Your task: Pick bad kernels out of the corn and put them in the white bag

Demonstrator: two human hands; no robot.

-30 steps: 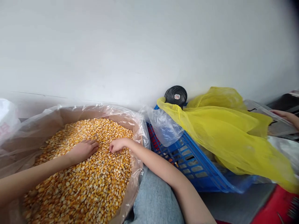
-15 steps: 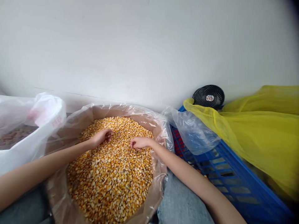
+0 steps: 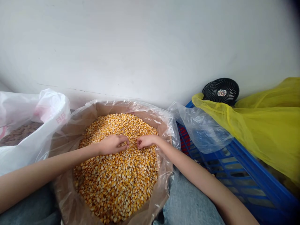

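Observation:
Loose yellow and white corn kernels (image 3: 117,181) fill a cardboard box (image 3: 109,109) lined with a clear plastic bag (image 3: 154,203). Over the middle of the kernels is my left hand (image 3: 114,144), its thumb and fingertips curled together in a ring. Just right of it, my right hand (image 3: 146,141) is closed in a pinch, low over the corn. The two sets of fingertips face each other with a small gap between. Whatever is in either pinch is too small to make out.
At left stands a white plastic sack (image 3: 56,115) holding brownish lumps (image 3: 21,132). On the right are a blue plastic crate (image 3: 243,175), yellow mesh cloth (image 3: 269,131) and a black fan (image 3: 221,90). A pale wall (image 3: 140,47) rises behind the box.
My left hand has moved right across the corn, closer to my right hand, and its fingers have come into a ring. My right hand stays pinched over nearly the same spot. The view has shifted slightly.

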